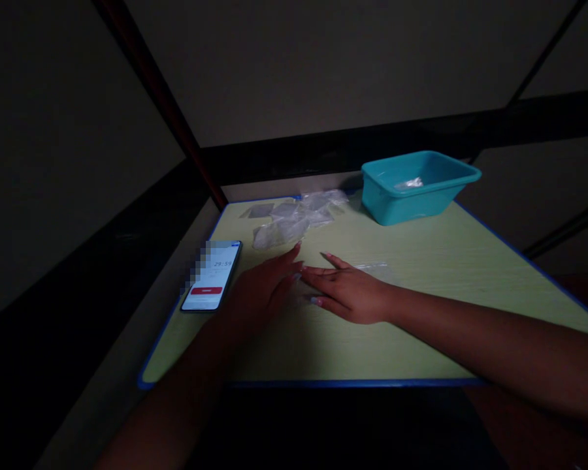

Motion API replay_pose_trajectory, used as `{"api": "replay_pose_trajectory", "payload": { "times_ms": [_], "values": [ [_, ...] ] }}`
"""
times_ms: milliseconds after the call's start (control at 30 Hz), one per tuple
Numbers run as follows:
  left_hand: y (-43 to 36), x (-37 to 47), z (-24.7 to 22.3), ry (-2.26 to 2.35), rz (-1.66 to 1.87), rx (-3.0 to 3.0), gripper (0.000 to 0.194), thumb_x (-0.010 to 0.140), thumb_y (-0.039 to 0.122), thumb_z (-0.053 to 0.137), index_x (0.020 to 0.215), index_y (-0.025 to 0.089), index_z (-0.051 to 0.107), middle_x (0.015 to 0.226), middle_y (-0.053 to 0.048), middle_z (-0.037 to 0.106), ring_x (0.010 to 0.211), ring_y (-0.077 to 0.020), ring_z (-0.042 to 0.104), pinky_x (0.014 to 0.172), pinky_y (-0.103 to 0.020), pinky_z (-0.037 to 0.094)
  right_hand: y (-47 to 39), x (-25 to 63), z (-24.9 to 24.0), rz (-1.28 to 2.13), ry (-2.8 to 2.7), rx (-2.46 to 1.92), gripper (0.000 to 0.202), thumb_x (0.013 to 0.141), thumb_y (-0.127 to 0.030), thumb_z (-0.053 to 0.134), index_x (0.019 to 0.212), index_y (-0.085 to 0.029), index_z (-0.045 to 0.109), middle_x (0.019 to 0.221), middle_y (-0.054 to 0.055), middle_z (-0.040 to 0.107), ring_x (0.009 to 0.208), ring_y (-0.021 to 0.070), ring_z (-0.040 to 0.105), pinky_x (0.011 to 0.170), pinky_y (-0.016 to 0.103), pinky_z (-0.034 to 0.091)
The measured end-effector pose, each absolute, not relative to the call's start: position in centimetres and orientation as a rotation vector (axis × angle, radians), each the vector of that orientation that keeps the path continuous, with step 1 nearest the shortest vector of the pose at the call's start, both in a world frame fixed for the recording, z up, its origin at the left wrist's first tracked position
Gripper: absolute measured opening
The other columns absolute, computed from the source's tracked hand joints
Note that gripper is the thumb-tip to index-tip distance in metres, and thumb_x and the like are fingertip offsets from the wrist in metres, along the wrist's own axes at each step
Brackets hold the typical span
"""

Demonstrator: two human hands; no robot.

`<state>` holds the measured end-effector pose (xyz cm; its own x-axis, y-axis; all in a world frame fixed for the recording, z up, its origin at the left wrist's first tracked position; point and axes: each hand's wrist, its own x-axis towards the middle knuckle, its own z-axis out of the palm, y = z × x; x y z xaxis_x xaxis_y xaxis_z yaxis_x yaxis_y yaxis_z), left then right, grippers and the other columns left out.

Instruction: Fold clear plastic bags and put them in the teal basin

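Note:
On the pale yellow-green table (421, 339), my right hand (350, 288) lies palm down with its fingers spread. Beneath and beside it is a thin clear plastic bag (376, 267), its edge showing past the knuckles; the rest is covered or too faint to make out. My left hand (262, 284) reaches in from the left with fingers apart, its fingertips meeting or nearly meeting the right fingertips. Nothing shows in its grasp. Just beyond my left hand, several clear plastic bags (287, 228) lie loosely overlapping.
A phone (210, 277) with a lit timer screen lies near the table's left edge. At the back right stands a turquoise plastic basin (406, 207) with some shiny clear plastic (410, 183) inside. Blue trim (353, 383) borders the table, and a wall rises behind it.

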<state>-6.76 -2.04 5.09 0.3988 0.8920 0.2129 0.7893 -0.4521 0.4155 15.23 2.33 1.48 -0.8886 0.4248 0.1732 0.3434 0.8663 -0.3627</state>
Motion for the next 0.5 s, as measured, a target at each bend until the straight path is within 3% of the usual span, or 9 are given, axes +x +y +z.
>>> {"api": "replay_pose_trajectory", "payload": {
  "times_ms": [167,333,400,500],
  "values": [
    [-2.06,-6.62,5.21,1.606,0.661,2.276,0.046,0.096,0.035,0.033,0.139,0.022,0.042,0.106,-0.005,0.071,0.101,-0.0232,0.066,0.084,-0.035,0.05,2.36,15.21,1.45,0.489,-2.803,-0.584,0.058,0.096,-0.031,0.038,0.148,-0.011,0.023,0.148,0.018,0.035,0.135,0.0225,0.037,0.114,0.055,0.009],
    [-1.39,-6.65,5.23,1.834,0.673,2.178,0.036,0.096,0.034,0.03,0.102,0.018,0.062,0.076,-0.004,0.069,0.072,-0.021,0.065,0.07,-0.033,0.048,2.4,15.17,1.32,0.496,-2.803,-0.584,0.056,0.096,-0.031,0.039,0.147,-0.012,0.027,0.148,0.017,0.036,0.133,0.0223,0.041,0.115,0.054,0.008],
    [-1.34,-6.7,5.32,1.871,0.726,2.218,0.035,0.095,0.033,0.031,0.091,0.018,0.062,0.077,-0.005,0.066,0.072,-0.0208,0.063,0.069,-0.033,0.047,2.37,15.2,1.43,0.503,-2.806,-0.577,0.055,0.096,-0.031,0.038,0.146,-0.011,0.029,0.148,0.017,0.037,0.134,0.022,0.04,0.115,0.054,0.008],
    [-1.56,-6.74,5.56,1.744,0.863,2.387,0.031,0.095,0.03,0.033,0.093,0.017,0.061,0.095,-0.009,0.065,0.09,-0.0221,0.06,0.079,-0.034,0.046,2.29,15.33,1.87,0.517,-2.818,-0.555,0.053,0.097,-0.032,0.036,0.143,-0.007,0.034,0.146,0.017,0.039,0.137,0.0217,0.034,0.115,0.053,0.006]
  ]
}}
